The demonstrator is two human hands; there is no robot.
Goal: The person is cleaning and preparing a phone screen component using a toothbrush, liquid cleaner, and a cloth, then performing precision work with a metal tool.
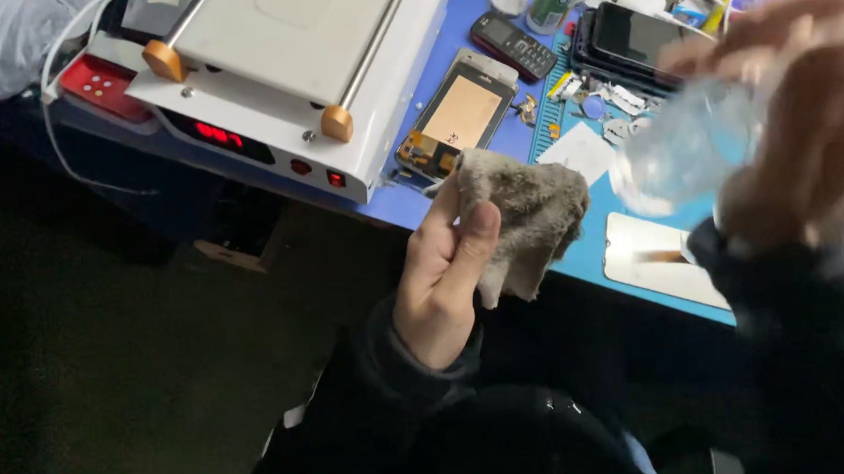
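A: Blue surface (501, 151), crowded with a white heating machine (297, 56), a bare phone screen (458, 114) and dark handsets (632, 40); where is our cloth?

B: Our left hand (446, 280) is closed on the grey cloth (531, 213), bunched over the surface edge, thumb pinning it; our right hand (815, 126), blurred, wraps a clear bottle (686, 146), tilted toward the cloth.

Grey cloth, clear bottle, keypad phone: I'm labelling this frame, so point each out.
grey cloth (530, 208), head view, middle of the fabric.
clear bottle (681, 146), head view, blurred body.
keypad phone (514, 45), head view, keypad.
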